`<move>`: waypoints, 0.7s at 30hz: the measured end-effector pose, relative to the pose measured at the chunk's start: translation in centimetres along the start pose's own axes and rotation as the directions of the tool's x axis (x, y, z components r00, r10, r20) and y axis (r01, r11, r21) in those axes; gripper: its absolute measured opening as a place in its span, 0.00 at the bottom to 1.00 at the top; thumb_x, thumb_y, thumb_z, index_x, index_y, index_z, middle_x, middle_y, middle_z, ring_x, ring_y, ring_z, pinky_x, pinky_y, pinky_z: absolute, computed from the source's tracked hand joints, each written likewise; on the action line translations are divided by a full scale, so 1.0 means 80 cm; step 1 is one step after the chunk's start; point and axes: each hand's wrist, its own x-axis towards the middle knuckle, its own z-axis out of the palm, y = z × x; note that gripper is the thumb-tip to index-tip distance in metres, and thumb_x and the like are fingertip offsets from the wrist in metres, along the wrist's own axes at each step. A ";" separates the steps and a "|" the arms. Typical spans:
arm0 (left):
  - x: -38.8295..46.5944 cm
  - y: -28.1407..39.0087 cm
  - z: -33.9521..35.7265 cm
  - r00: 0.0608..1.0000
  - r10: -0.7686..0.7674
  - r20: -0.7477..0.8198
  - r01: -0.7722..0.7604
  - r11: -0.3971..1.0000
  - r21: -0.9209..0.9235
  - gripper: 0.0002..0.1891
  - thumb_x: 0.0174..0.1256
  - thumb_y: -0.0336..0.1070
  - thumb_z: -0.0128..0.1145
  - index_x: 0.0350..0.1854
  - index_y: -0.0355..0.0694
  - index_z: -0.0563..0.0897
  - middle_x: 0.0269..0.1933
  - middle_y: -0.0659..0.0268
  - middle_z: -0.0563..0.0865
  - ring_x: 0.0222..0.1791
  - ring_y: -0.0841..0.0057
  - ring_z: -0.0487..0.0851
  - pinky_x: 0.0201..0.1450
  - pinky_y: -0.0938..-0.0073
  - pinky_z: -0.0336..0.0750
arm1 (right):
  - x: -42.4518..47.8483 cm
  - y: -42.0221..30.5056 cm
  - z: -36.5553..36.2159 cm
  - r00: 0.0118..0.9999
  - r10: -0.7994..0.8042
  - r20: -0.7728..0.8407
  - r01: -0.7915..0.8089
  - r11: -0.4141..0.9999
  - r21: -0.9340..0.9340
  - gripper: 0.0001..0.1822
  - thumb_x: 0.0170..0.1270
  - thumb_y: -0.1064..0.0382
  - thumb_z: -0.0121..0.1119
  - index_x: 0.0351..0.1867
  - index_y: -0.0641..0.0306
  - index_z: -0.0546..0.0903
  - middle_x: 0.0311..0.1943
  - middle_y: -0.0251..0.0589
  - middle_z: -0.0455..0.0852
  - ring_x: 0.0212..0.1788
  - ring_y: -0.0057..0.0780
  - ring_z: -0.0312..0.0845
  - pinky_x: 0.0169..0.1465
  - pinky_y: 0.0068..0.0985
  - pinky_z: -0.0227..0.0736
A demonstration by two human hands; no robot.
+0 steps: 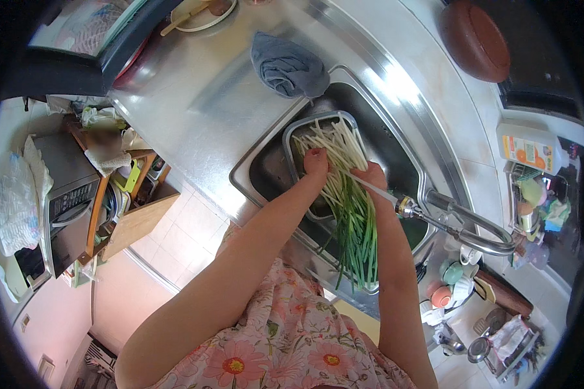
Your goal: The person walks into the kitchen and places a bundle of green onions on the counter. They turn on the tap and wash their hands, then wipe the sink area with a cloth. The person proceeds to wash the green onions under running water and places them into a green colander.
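Note:
A large bunch of scallions [353,214] lies across a rectangular basin [288,154] inside the stainless steel sink [267,182]. Their white ends point away from me, and the green leaves hang over the basin's near side. My left hand [316,163] grips the white stalks from the left, its fingertips partly hidden among them. From the right, my right hand [374,176] is closed around the bunch where white turns to green. A thin stream of water from the faucet [406,206] runs between my hands onto the stalks.
A grey cloth [289,65] lies at the sink's far left corner on the steel counter [199,121]. The curved faucet spout [486,243] reaches in from the right. Cups and bowls [450,272] stand at the near right. A microwave [70,204] sits on a shelf at left.

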 end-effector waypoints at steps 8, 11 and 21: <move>-0.071 0.041 0.016 0.980 0.147 0.137 -0.097 0.942 -0.320 0.16 0.74 0.45 0.49 0.41 0.34 0.77 0.23 0.68 0.75 0.17 0.80 0.72 0.20 0.74 0.66 | -0.014 0.008 -0.028 0.994 0.007 0.106 -0.024 0.986 0.168 0.19 0.52 0.59 0.65 0.43 0.69 0.85 0.28 0.38 0.86 0.29 0.21 0.79 0.35 0.25 0.73; -0.074 0.044 0.023 0.963 0.259 0.078 -0.233 0.942 -0.242 0.12 0.72 0.40 0.53 0.39 0.33 0.79 0.24 0.68 0.77 0.18 0.81 0.75 0.21 0.76 0.70 | -0.013 0.009 -0.027 0.986 0.005 0.167 -0.052 0.959 0.280 0.17 0.55 0.62 0.65 0.45 0.69 0.84 0.31 0.37 0.86 0.30 0.21 0.79 0.34 0.24 0.73; -0.064 0.043 0.009 0.968 0.199 0.155 -0.152 0.950 -0.272 0.10 0.70 0.35 0.54 0.41 0.33 0.80 0.27 0.67 0.81 0.21 0.78 0.81 0.26 0.76 0.79 | -0.022 0.005 -0.032 0.946 -0.090 0.312 -0.091 0.849 0.520 0.13 0.58 0.61 0.66 0.41 0.67 0.82 0.26 0.35 0.84 0.25 0.19 0.78 0.28 0.19 0.72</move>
